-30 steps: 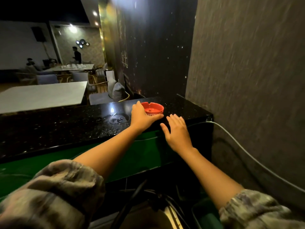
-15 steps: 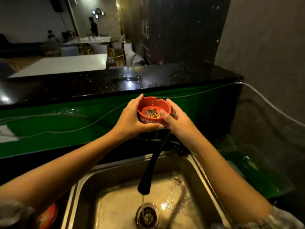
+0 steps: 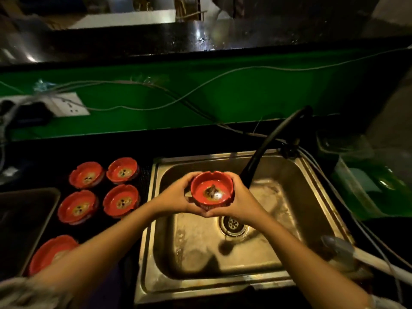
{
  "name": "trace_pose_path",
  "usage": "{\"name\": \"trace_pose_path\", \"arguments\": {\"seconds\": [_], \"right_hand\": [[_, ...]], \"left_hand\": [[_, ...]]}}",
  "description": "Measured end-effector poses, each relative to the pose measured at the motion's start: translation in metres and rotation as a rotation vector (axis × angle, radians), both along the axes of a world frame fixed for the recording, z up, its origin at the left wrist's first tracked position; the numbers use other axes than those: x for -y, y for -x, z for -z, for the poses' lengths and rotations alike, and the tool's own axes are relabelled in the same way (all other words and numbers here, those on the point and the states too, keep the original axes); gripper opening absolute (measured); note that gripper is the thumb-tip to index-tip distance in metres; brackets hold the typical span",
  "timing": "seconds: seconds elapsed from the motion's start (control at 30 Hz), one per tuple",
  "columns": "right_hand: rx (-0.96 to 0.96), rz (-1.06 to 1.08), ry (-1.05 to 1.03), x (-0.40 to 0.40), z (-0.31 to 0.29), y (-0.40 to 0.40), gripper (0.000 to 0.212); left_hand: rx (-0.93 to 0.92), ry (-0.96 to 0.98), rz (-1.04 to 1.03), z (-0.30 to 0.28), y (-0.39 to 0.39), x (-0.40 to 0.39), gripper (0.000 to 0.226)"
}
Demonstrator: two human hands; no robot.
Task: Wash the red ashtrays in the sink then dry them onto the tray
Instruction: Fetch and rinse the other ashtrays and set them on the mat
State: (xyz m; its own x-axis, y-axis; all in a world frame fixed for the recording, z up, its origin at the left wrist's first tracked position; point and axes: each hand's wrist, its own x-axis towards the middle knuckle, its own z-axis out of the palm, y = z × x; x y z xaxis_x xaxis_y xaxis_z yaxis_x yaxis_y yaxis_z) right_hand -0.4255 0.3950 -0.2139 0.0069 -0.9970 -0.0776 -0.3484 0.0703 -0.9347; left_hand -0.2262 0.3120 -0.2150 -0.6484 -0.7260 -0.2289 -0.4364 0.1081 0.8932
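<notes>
Both hands cup one red ashtray (image 3: 212, 191) over the steel sink (image 3: 312, 175), just above and left of the drain (image 3: 233, 225). Left hand (image 3: 176, 198) curls round its left side, right hand (image 3: 242, 200) round the right; fingers meet under the base. Ashtray sits upright w/ dark debris and some liquid in the bowl. Black faucet spout (image 3: 265, 148) arcs in from upper right, its tip hidden behind the right hand; can't tell if water runs. On the counter left of the sink: four more dirty red ashtrays (image 3: 122, 200) in a 2x2 group, a fifth (image 3: 50, 250) nearer, partly behind the left forearm. A dark metal tray (image 3: 33, 197) lies at far left. White power strip (image 3: 66, 105) w/ cables on the green back panel.
</notes>
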Motion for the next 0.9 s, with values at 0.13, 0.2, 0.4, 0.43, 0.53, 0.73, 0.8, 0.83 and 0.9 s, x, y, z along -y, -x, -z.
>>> {"name": "trace_pose_path", "arguments": {"seconds": [0.13, 0.2, 0.4, 0.43, 0.53, 0.73, 0.8, 0.83, 0.9], "right_hand": [[-0.077, -0.024, -0.104, -0.018, 0.029, 0.007, 0.092], [-0.068, -0.019, -0.164, -0.024, 0.041, 0.015, 0.088], [-0.095, 0.025, -0.343, -0.025, 0.08, 0.044, 0.109], [-0.101, 0.031, -0.368, -0.024, 0.084, 0.049, 0.116], [-0.088, 0.028, -0.409, -0.019, 0.09, 0.063, 0.111], [-0.107, 0.042, -0.358, -0.004, 0.095, 0.089, 0.098], [-0.139, 0.039, -0.308, 0.001, 0.095, 0.092, 0.1], [-0.15, 0.042, -0.282, 0.003, 0.095, 0.092, 0.101], [-0.167, 0.054, -0.243, 0.005, 0.098, 0.089, 0.101]], "left_hand": [[0.005, -0.125, -0.035, 0.044, 0.005, -0.02, 0.1], [0.015, -0.152, -0.037, 0.065, 0.014, -0.026, 0.104], [0.025, -0.203, -0.022, 0.102, 0.045, -0.029, 0.102], [0.024, -0.209, -0.021, 0.104, 0.051, -0.027, 0.1], [0.03, -0.209, -0.004, 0.111, 0.067, -0.02, 0.099], [-0.024, -0.162, -0.074, 0.117, 0.093, -0.018, 0.102], [-0.068, -0.149, -0.126, 0.116, 0.099, -0.02, 0.104], [-0.09, -0.146, -0.154, 0.115, 0.1, -0.021, 0.104], [-0.122, -0.113, -0.2, 0.112, 0.1, -0.023, 0.103]]}}
